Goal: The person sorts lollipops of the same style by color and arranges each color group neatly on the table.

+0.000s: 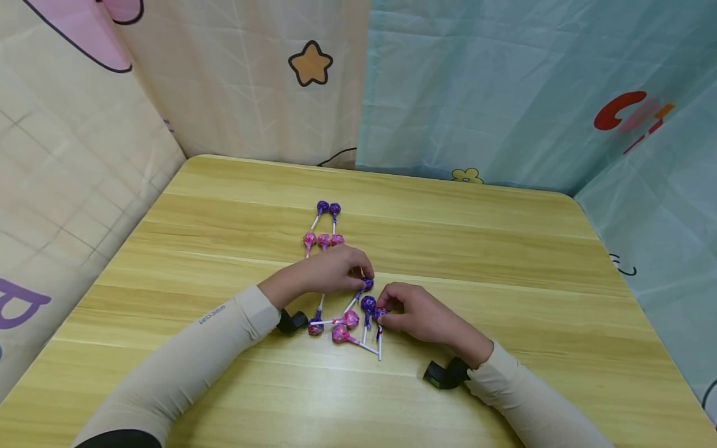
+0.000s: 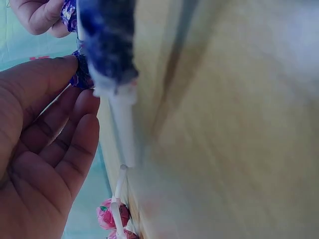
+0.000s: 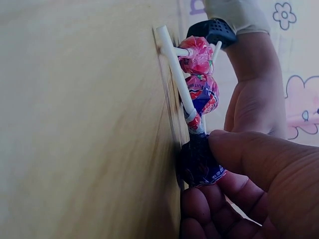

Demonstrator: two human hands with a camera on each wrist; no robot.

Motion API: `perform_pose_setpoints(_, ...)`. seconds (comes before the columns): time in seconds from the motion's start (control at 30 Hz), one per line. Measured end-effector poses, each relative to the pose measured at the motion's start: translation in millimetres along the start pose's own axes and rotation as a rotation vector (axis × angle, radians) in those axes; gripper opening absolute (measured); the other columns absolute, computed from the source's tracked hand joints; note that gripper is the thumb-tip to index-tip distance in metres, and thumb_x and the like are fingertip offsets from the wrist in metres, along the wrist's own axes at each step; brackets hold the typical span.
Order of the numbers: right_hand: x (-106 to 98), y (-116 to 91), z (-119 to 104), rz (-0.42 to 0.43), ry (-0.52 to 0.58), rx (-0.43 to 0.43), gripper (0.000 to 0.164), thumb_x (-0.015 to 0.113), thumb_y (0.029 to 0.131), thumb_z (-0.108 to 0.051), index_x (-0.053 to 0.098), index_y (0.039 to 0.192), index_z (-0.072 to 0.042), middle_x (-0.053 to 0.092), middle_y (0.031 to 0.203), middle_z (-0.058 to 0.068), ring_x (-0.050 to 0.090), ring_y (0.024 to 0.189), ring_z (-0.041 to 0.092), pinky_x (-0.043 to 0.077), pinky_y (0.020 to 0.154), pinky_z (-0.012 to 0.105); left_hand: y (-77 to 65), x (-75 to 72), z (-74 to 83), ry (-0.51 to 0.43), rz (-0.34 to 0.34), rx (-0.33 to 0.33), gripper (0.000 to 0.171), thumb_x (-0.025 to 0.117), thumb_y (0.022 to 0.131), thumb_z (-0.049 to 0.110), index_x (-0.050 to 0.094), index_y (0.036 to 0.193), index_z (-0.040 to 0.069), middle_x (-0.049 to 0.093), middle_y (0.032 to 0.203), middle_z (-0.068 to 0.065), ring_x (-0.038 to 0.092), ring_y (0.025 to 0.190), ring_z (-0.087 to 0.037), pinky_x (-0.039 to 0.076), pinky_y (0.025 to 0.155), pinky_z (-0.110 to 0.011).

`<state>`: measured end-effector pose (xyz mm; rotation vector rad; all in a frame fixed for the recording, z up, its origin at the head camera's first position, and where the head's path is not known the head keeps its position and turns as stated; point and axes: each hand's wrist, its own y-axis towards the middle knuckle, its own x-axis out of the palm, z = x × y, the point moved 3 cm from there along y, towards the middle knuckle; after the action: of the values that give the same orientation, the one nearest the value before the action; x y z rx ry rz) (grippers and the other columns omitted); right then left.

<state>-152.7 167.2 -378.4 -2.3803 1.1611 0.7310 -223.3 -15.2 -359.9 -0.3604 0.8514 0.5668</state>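
Observation:
My left hand [image 1: 338, 267] pinches the purple head of a lollipop [image 1: 367, 284], whose white stick slants toward me. Between thumb and fingers, my right hand [image 1: 417, 311] holds another purple lollipop [image 3: 200, 162] by its head, low over the table, its stick pointing toward me. One more purple lollipop [image 1: 368, 303] lies between the two hands. Just left of it are two pink lollipops [image 1: 340, 334], their sticks pointing opposite ways. A further lollipop with a purple and pink wrapper [image 1: 316, 326] lies by the left wrist, partly under a stick.
Farther back on the wooden table [image 1: 476, 249] lie two purple lollipops [image 1: 323, 206] and a row of three pink ones [image 1: 324, 240], partly hidden by the left hand. Printed curtains [image 1: 476, 81] hang behind the table. Black wrist cameras [image 1: 447, 373] sit under both wrists.

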Motion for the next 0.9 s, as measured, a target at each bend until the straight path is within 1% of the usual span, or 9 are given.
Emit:
perform_pose_setpoints(0.13, 0.5, 1.1, -0.7, -0.002, -0.002, 0.001, 0.01, 0.071, 0.091, -0.011, 0.065, 0.097, -0.016, 0.064, 0.093, -0.007, 0.059, 0.085, 0.012, 0.05, 0.076, 0.029, -2.2, -0.5, 0.5, -0.004, 0.004, -0.03, 0.008, 0.07, 0.093, 0.009, 0.071, 0.1, 0.012, 0.065, 0.094, 0.005, 0.059, 0.084, -0.008, 0.05, 0.077, -0.023)
perform_pose_setpoints(0.3, 0.2, 2.3, -0.6, -0.007, 0.014, 0.017, 0.009, 0.071, 0.091, -0.011, 0.066, 0.097, -0.015, 0.065, 0.094, -0.006, 0.06, 0.086, 0.012, 0.05, 0.077, 0.03, -4.5, -1.3, 2.2, 0.0, 0.009, -0.059, 0.005, 0.07, 0.092, 0.008, 0.071, 0.095, 0.012, 0.064, 0.091, 0.006, 0.058, 0.082, -0.008, 0.049, 0.076, -0.023)
perform_pose_setpoints(0.4, -1.6, 3.1, 0.3, -0.012, 0.025, 0.029, 0.008, 0.07, 0.091, -0.011, 0.067, 0.097, -0.015, 0.066, 0.092, -0.005, 0.06, 0.084, 0.014, 0.051, 0.075, 0.03, -5.5, -1.1, 1.8, -0.004, 0.022, -0.069, 0.005, 0.071, 0.091, 0.008, 0.071, 0.094, 0.012, 0.064, 0.091, 0.006, 0.059, 0.081, -0.008, 0.05, 0.076, -0.022)
perform_pose_setpoints(0.5, -6.5, 3.7, 0.3, 0.0, 0.017, 0.035, 0.006, 0.07, 0.092, -0.012, 0.067, 0.096, -0.015, 0.065, 0.09, -0.005, 0.06, 0.082, 0.015, 0.051, 0.073, 0.031, -5.1, -0.4, 1.7, -0.008, 0.037, -0.063, 0.005, 0.072, 0.09, 0.007, 0.071, 0.093, 0.011, 0.065, 0.09, 0.005, 0.059, 0.081, -0.008, 0.05, 0.075, -0.022)
perform_pose_setpoints(0.63, -20.2, 6.4, -5.0, 0.044, -0.016, 0.031, 0.005, 0.071, 0.092, -0.014, 0.067, 0.096, -0.014, 0.066, 0.091, -0.005, 0.06, 0.084, 0.015, 0.051, 0.075, 0.033, -4.0, 0.6, 2.2, -0.001, 0.048, -0.059, 0.005, 0.072, 0.089, 0.006, 0.071, 0.092, 0.01, 0.065, 0.088, 0.005, 0.06, 0.08, -0.008, 0.05, 0.075, -0.022)
perform_pose_setpoints(0.73, -34.3, 10.8, -9.9, 0.081, -0.027, 0.023, 0.005, 0.07, 0.093, -0.014, 0.068, 0.097, -0.013, 0.067, 0.094, -0.004, 0.06, 0.086, 0.015, 0.051, 0.077, 0.035, -3.8, 1.9, 1.3, -0.001, 0.052, -0.076, 0.005, 0.073, 0.089, 0.007, 0.071, 0.092, 0.01, 0.065, 0.087, 0.005, 0.06, 0.079, -0.008, 0.05, 0.074, -0.022)
perform_pose_setpoints(0.9, -58.9, 25.4, -11.5, 0.137, -0.004, 0.015, 0.007, 0.069, 0.094, -0.015, 0.068, 0.1, -0.011, 0.069, 0.097, -0.001, 0.063, 0.088, 0.017, 0.052, 0.076, 0.036, -3.7, 4.0, 0.2, -0.02, 0.05, -0.099, 0.005, 0.073, 0.089, 0.008, 0.071, 0.091, 0.012, 0.065, 0.087, 0.005, 0.059, 0.079, -0.009, 0.05, 0.074, -0.023)
